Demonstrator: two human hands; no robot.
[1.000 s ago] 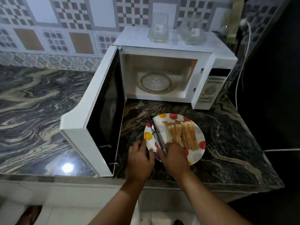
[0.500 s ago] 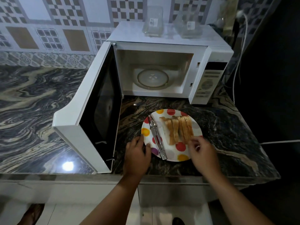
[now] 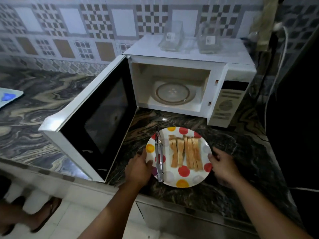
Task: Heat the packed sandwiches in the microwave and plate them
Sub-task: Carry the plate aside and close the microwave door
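A white plate with red, orange and grey dots (image 3: 183, 181) sits on the marble counter in front of the microwave. Sandwich halves (image 3: 185, 153) stand in a row on it, and metal tongs (image 3: 158, 157) lie along its left side. My left hand (image 3: 139, 168) grips the plate's left rim, thumb on top. My right hand (image 3: 222, 167) grips the right rim. The white microwave (image 3: 188, 57) stands behind with its door (image 3: 89, 118) swung wide to the left. Its glass turntable (image 3: 172, 93) holds nothing.
Two clear glass containers (image 3: 171, 37) (image 3: 208, 40) stand on top of the microwave. A white cable (image 3: 276, 69) hangs at the right beside a dark wall. A light blue item (image 3: 8, 98) lies at the far left of the counter. A sandalled foot (image 3: 46, 211) shows on the floor.
My right hand let go of the tongs, moved across to the plate's right side and took hold of the rim. My left hand stayed on the left rim.
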